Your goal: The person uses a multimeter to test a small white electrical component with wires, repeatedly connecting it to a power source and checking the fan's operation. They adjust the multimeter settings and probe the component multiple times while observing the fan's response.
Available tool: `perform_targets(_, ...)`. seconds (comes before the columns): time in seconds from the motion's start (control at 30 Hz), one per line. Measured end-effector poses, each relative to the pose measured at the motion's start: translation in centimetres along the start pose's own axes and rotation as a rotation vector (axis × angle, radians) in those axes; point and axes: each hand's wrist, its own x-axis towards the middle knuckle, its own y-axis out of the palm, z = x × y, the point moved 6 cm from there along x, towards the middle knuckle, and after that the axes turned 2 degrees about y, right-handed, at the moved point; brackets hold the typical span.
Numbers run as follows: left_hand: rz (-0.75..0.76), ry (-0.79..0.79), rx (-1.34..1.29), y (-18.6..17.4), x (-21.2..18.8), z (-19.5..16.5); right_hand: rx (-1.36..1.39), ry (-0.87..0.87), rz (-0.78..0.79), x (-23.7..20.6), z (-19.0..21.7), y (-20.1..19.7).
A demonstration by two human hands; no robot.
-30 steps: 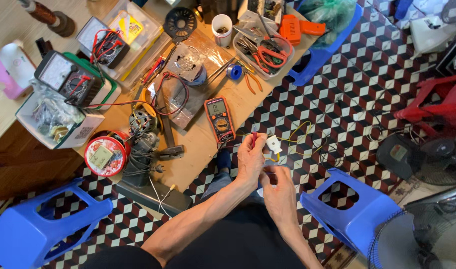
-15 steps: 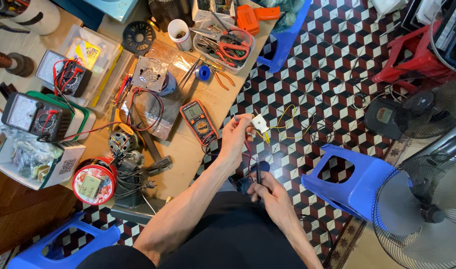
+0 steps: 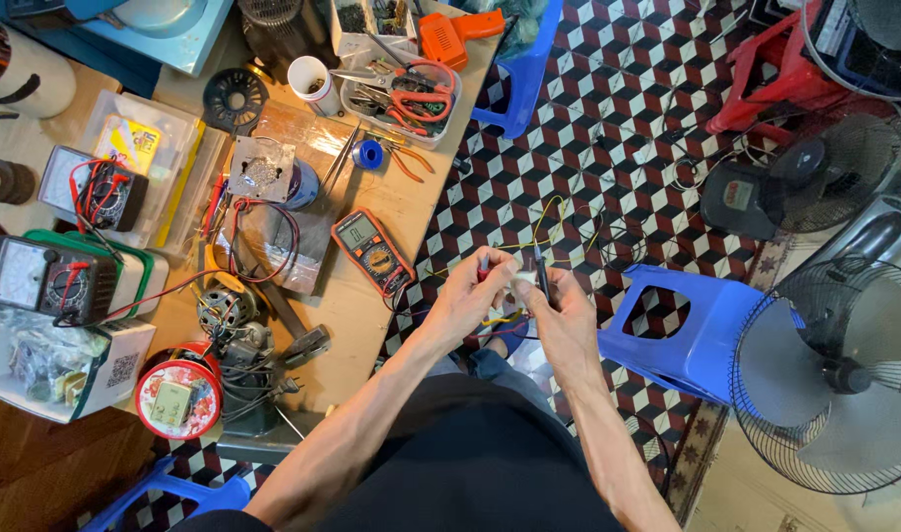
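Apparently mid-test: beside the orange handheld multimeter [image 3: 373, 250], left hand [image 3: 470, 296] pinched the red probe [image 3: 484, 267], right hand [image 3: 561, 317] gripped the black probe [image 3: 542, 275] on a small white part [image 3: 521, 283]; reading unconfirmed.

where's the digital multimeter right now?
Head view: the orange digital multimeter lies on the wooden table near its right edge, just left of the left hand.

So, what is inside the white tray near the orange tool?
Inside the white tray lie red-handled scissors and several metal hand tools, piled together. What lies at the bottom is covered by them.
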Motion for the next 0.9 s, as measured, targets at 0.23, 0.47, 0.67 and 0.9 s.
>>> perform_targets(0.23,0.128,-0.111,-0.051,-0.9,0.7,0.7,0.061,-0.044,-0.010,1.0,-1.1,-1.8)
perform_targets(0.47,-0.030,-0.125,-0.098,-0.8,-0.4,0.8,0.084,-0.063,0.002,1.4,-1.8,-2.2)
perform_targets(0.67,-0.049,-0.166,-0.119,0.3,-0.3,1.2,0.051,-0.070,0.013,1.2,-1.9,-2.2)
perform_targets(0.9,-0.067,-0.153,-0.116,1.2,0.2,1.4,0.067,-0.077,-0.007,0.6,-1.2,-2.6)
